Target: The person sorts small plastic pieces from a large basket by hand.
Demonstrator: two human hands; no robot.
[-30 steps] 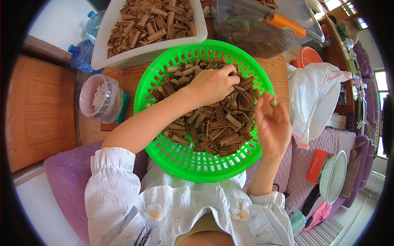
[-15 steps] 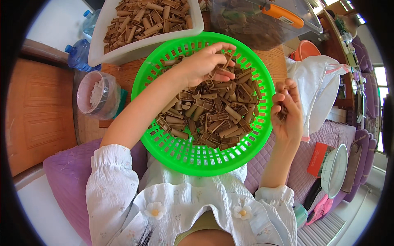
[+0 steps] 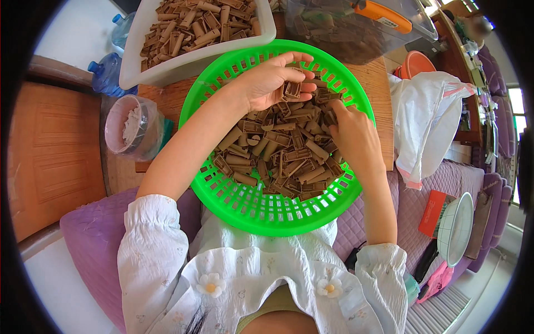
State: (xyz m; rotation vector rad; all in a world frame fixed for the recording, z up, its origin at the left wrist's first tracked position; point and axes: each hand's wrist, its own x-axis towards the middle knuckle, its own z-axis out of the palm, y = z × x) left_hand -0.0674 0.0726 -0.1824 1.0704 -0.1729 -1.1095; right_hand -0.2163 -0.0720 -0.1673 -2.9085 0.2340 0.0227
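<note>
left hand point(image 3: 267, 83): pinching brown piece point(image 3: 291, 90) | right hand point(image 3: 353, 133): lowered into green basket point(image 3: 222, 183), fingers buried, grip unclear

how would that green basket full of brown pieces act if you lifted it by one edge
The green basket would probably flex: its wall is thin slotted plastic. It looks loaded for its size, since the brown pieces are heaped across the bottom, so one-edge lifting would likely tip it and slide the loose pieces downhill. The left hand and right hand are both in the heap.

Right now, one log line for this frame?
left hand: pinching a brown plastic piece | right hand: resting in the brown pieces | green basket: on lap | white tray: beyond
</note>
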